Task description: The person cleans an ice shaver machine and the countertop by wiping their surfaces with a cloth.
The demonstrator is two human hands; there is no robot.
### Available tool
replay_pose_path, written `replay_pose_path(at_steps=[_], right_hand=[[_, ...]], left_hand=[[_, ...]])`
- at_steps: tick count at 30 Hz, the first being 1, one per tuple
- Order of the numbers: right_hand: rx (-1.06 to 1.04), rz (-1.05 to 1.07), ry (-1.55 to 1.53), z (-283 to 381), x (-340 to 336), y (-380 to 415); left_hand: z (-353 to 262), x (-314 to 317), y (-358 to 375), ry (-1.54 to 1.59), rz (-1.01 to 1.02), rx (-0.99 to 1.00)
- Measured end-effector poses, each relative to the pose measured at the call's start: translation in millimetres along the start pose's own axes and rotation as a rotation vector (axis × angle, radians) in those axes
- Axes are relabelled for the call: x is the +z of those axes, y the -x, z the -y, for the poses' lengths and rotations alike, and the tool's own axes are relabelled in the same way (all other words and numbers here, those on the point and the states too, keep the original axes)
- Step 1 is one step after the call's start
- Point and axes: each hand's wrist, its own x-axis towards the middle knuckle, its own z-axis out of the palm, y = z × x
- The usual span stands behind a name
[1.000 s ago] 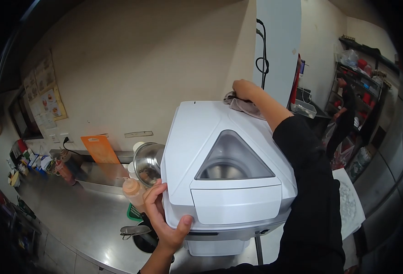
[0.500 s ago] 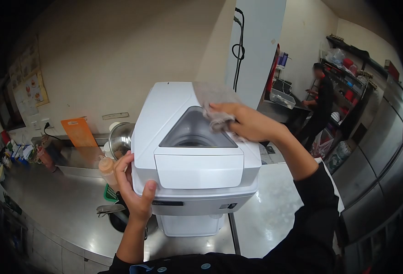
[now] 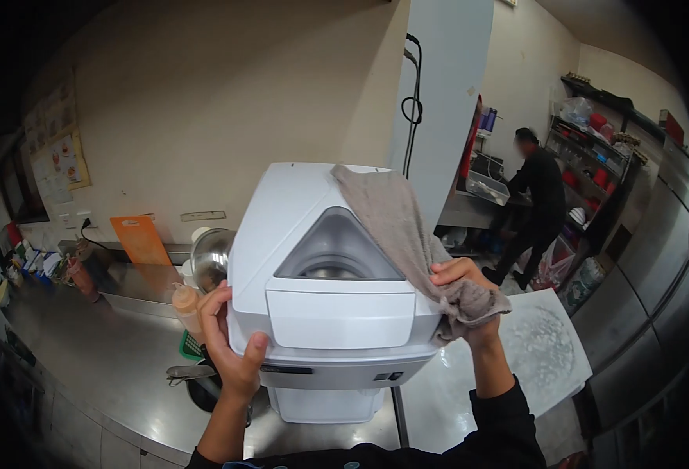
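A white countertop machine point(image 3: 340, 320) stands before me, with a triangular clear window point(image 3: 336, 246) in its sloping top and a pale tray at its base. My left hand point(image 3: 235, 352) grips the machine's left side, thumb in front and fingers along the edge. At the right front corner my right hand point(image 3: 469, 289) is closed on a bunched end of a grey-brown cloth point(image 3: 395, 215). The rest of the cloth drapes over the machine's right top, beside the window.
To the left are a squeeze bottle point(image 3: 186, 301), a metal bowl point(image 3: 210, 254), an orange cutting board point(image 3: 141, 241) and a steel counter point(image 3: 102, 344). A wet white surface point(image 3: 536, 344) lies right. Another person point(image 3: 540, 187) stands at the back right.
My right hand has moved down and toward me, from the window's right edge to the front right corner, drawing the cloth along. My left hand keeps its hold on the machine.
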Motion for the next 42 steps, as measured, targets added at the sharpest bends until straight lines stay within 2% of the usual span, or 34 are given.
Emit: replay_pose_path(at_steps=[2, 4, 5, 6, 9, 10, 14, 17, 20, 21, 25, 26, 27, 28, 31, 33, 37, 42], right_hand=[[0.029, 0.02, -0.052, 0, -4, -7], [0.028, 0.203, 0.052, -5, -15, -18], [0.104, 0.341, 0.144, -4, -20, -28], [0.087, 0.339, 0.121, -9, -22, -44], [0.144, 0.688, 0.45, -23, -15, -83], [0.121, 0.791, 0.644, -26, -15, -99], [0.369, 0.955, 0.834, -53, 15, -151], [0.469, 0.928, 0.907, -65, 37, -172], [0.427, 0.961, 0.939, -61, 52, -173], [0.247, 1.05, 0.822, -76, 55, -171], [-0.168, 1.127, 0.59, -1, 86, -126], [-0.163, 1.153, 0.603, 37, 86, -119], [-0.259, 1.122, 0.553, 45, 91, -111], [-0.27, 1.102, 0.565, 49, 92, -107], [-0.256, 1.114, 0.523, 40, 91, -118], [-0.269, 1.1, 0.465, 7, 92, -130], [-0.165, 0.989, 0.61, -65, 84, -171], [0.217, 0.826, 0.59, -168, 33, -213]], left_hand=[[-1, 1, 1, 0.01, 0.0, -0.007], [0, 2, 0, 0.067, -0.009, -0.018], [2, 1, 0, 0.044, -0.013, -0.004], [3, 2, -5, 0.02, -0.017, 0.01], [-1, -1, -1, 0.019, 0.02, 0.01], [-2, -2, 1, -0.005, 0.033, -0.01], [-2, 0, -1, 0.016, 0.016, 0.011], [-2, -1, 0, 0.013, 0.016, -0.021], [3, -3, 2, 0.019, 0.014, -0.004], [5, -3, 2, 0.023, 0.012, 0.01], [4, -1, 0, 0.048, 0.002, 0.021], [3, -1, 0, 0.049, 0.0, 0.024], [3, -1, -1, 0.038, 0.001, 0.029], [3, -1, 0, 0.025, 0.003, 0.033], [3, -2, 1, 0.004, 0.0, 0.008], [3, -2, 1, 0.005, 0.002, 0.02], [1, -3, 0, -0.006, 0.012, 0.025], [8, -4, 2, -0.025, 0.008, 0.054]])
